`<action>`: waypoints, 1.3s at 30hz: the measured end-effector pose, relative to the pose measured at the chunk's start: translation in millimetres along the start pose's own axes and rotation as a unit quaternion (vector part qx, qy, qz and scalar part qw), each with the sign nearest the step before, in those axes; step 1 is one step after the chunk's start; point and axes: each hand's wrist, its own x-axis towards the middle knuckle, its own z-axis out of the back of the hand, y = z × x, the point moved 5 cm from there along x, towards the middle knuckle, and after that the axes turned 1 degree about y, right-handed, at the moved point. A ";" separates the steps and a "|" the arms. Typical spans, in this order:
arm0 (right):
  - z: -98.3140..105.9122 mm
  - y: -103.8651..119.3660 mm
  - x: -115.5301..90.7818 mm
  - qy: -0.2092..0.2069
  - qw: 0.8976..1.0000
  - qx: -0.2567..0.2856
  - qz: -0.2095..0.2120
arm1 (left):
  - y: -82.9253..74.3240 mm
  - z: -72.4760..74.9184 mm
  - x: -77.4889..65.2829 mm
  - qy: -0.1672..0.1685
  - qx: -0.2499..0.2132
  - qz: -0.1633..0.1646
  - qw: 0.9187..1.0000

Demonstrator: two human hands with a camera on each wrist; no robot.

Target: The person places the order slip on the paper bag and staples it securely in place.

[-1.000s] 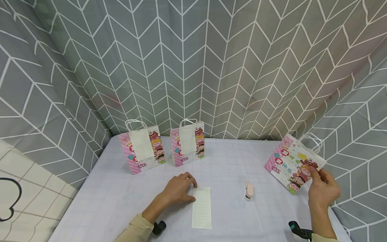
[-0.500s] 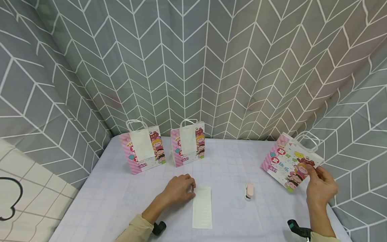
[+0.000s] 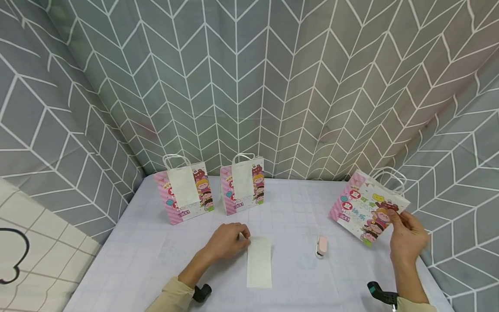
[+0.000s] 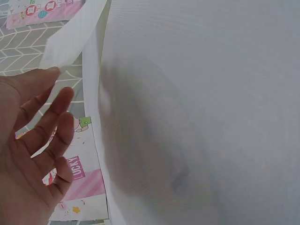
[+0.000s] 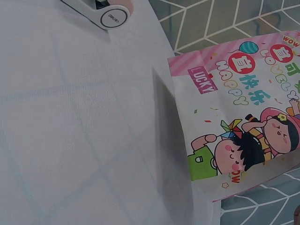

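My left hand [image 3: 230,239] pinches the upper left corner of a narrow paper slip [image 3: 259,264] between thumb and forefinger. In the left wrist view that slip [image 4: 75,35] stands away from the table and its other fingers [image 4: 61,136] are loosely curled. Over at the right, my right hand [image 3: 408,237] grips the lower right side of a paper gift bag [image 3: 362,203], which is tilted. The bag is pink and white with cartoon children and white twisted handles; the right wrist view shows its printed front [image 5: 225,122]. A small pink stapler [image 3: 321,246] lies between the hands.
Two matching gift bags, the left one [image 3: 185,212] and the middle one [image 3: 257,177], stand toward the back of the table [image 3: 296,286], each with a pale slip on its front. A grey patterned curtain [image 3: 253,86] hangs behind and at both sides.
The paper slip has come up a little and now shows a plain face instead of a lined one. My right hand has carried the gift bag slightly leftward.
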 end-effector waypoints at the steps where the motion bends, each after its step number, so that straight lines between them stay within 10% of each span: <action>1: -0.8 0.7 -0.4 0.003 1.000 0.010 -0.003 | 0.0 0.5 -0.3 -0.001 -0.009 0.002 1.000; 16: -22.5 8.0 -8.0 0.036 0.998 0.047 -0.014 | -3.1 13.0 -2.6 -0.039 -0.115 0.018 0.992; 39: -59.5 25.0 -20.2 0.084 0.996 0.030 0.018 | -3.1 24.0 -8.5 -0.091 -0.134 0.021 0.987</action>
